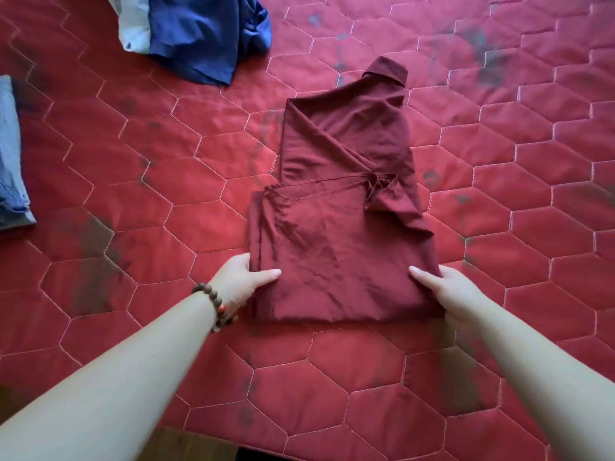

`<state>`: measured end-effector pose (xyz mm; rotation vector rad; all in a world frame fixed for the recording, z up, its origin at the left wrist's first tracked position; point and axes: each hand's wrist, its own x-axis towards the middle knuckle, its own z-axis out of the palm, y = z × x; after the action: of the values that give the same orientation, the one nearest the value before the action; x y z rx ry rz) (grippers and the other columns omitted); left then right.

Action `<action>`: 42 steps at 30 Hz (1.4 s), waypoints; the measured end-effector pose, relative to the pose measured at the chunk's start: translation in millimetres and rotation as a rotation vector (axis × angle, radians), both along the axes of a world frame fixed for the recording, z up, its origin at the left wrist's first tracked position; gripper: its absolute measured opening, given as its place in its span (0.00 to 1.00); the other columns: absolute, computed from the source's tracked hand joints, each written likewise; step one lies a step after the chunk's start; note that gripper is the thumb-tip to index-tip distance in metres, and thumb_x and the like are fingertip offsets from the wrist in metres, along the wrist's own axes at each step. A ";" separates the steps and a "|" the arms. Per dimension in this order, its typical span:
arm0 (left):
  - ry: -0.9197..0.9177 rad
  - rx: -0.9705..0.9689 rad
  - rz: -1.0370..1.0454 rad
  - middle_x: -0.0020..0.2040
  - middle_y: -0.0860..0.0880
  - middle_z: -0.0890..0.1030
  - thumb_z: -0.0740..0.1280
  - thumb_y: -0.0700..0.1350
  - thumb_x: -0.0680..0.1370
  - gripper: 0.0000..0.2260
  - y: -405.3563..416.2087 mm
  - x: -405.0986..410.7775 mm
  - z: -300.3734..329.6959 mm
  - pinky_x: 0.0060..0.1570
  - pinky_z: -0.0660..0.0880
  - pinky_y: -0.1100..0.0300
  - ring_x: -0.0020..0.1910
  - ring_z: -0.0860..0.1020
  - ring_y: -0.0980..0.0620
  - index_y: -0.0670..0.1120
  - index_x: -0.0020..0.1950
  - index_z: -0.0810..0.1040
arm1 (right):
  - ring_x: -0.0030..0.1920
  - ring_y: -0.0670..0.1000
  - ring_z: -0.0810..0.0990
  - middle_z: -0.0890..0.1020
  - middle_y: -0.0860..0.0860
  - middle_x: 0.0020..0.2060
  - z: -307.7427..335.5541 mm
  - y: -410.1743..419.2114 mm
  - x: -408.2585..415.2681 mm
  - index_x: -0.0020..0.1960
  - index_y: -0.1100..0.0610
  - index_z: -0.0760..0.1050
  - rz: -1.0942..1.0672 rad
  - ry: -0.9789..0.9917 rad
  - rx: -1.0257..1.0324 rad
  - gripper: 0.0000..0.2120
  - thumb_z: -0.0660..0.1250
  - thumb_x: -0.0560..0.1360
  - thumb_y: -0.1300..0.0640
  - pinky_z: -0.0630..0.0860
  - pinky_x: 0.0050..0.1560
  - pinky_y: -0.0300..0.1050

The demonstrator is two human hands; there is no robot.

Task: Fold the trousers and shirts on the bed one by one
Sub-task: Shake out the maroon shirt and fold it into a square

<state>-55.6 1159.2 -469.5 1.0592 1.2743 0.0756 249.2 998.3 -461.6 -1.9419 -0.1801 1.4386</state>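
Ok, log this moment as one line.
step: folding maroon shirt | left hand: grips near-left edge | right hand: grips near-right edge | pending: blue garment

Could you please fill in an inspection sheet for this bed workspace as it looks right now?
Surface: red hexagon-quilted bedspread with dark smudges.
Job's things: maroon collared shirt, partly folded, collar at the far end.
Clutter: crumpled blue garment far left; folded light-blue cloth at the left edge.
Hands: left hand, beaded bracelet at its wrist, and right hand grip the shirt's near corners.
Cables: nothing seen.
Surroundings: wooden floor strip below the bed edge.
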 end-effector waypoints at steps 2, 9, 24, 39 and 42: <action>0.060 0.079 -0.032 0.50 0.44 0.84 0.71 0.42 0.75 0.09 -12.7 -4.7 -5.4 0.59 0.75 0.44 0.53 0.82 0.43 0.41 0.54 0.80 | 0.44 0.52 0.83 0.85 0.55 0.46 -4.8 -13.3 -7.6 0.52 0.59 0.80 -0.005 -0.040 0.038 0.08 0.68 0.76 0.57 0.78 0.49 0.48; 0.118 -0.060 -0.079 0.50 0.45 0.85 0.66 0.41 0.79 0.06 -79.3 -52.8 -2.6 0.59 0.75 0.44 0.53 0.81 0.44 0.43 0.54 0.81 | 0.51 0.59 0.83 0.84 0.59 0.49 -2.0 -90.6 -42.8 0.50 0.58 0.82 0.049 0.057 -0.048 0.08 0.70 0.74 0.55 0.76 0.59 0.60; 0.384 0.525 0.002 0.33 0.45 0.77 0.70 0.45 0.74 0.10 -26.9 1.6 19.6 0.32 0.60 0.57 0.34 0.71 0.48 0.38 0.39 0.78 | 0.42 0.63 0.76 0.79 0.60 0.35 10.3 3.6 -25.2 0.38 0.66 0.73 0.121 -0.702 -0.156 0.19 0.60 0.79 0.52 0.67 0.42 0.52; -0.264 0.080 0.271 0.41 0.48 0.84 0.63 0.43 0.80 0.09 47.4 22.5 46.8 0.49 0.77 0.55 0.41 0.80 0.51 0.45 0.44 0.82 | 0.44 0.46 0.83 0.86 0.49 0.45 47.0 38.9 0.4 0.47 0.49 0.83 -0.083 -0.281 0.404 0.06 0.72 0.73 0.59 0.79 0.44 0.38; -0.421 0.035 0.332 0.46 0.47 0.85 0.61 0.44 0.81 0.09 95.9 44.1 58.0 0.46 0.80 0.59 0.45 0.83 0.52 0.44 0.51 0.80 | 0.45 0.47 0.84 0.86 0.50 0.46 63.7 79.9 27.4 0.48 0.51 0.83 -0.113 -0.295 0.503 0.06 0.73 0.72 0.56 0.79 0.43 0.38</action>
<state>-11.5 1255.2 -411.4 0.7984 1.0519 0.5472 276.6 1078.2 -397.8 -1.6970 -0.5076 0.9157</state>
